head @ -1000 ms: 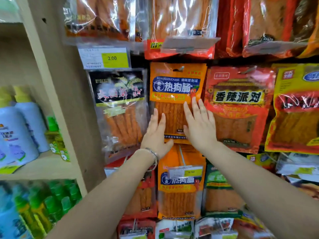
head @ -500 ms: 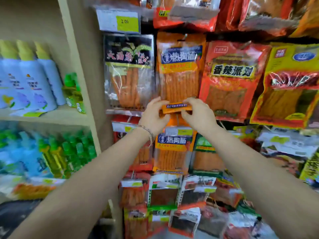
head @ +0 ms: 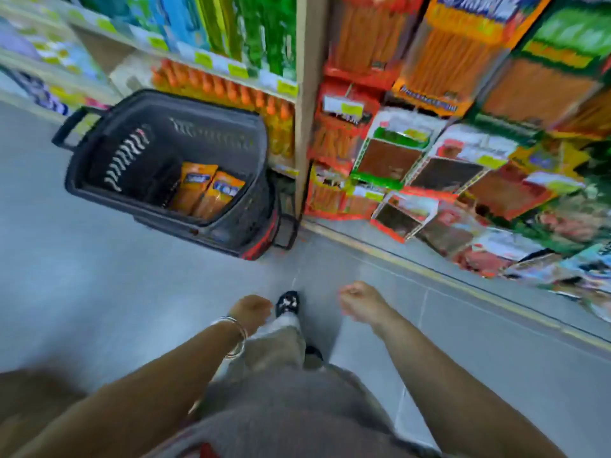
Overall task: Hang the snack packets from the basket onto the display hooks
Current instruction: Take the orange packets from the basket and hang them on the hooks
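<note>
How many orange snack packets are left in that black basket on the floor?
2. One orange packet leans near the middle of the basket; the second packet lies right beside it, toward the shelf. The picture is blurred, so more could be hidden underneath.

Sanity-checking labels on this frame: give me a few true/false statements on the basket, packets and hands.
1. The basket stands on the floor. True.
2. The basket is empty. False: two orange packets lie in it.
3. The left hand holds a packet. False: it holds nothing, fingers curled.
4. The right hand is inside the basket. False: it hangs over the floor, well short of the basket.
5. A bracelet circles the left wrist. True.
</note>
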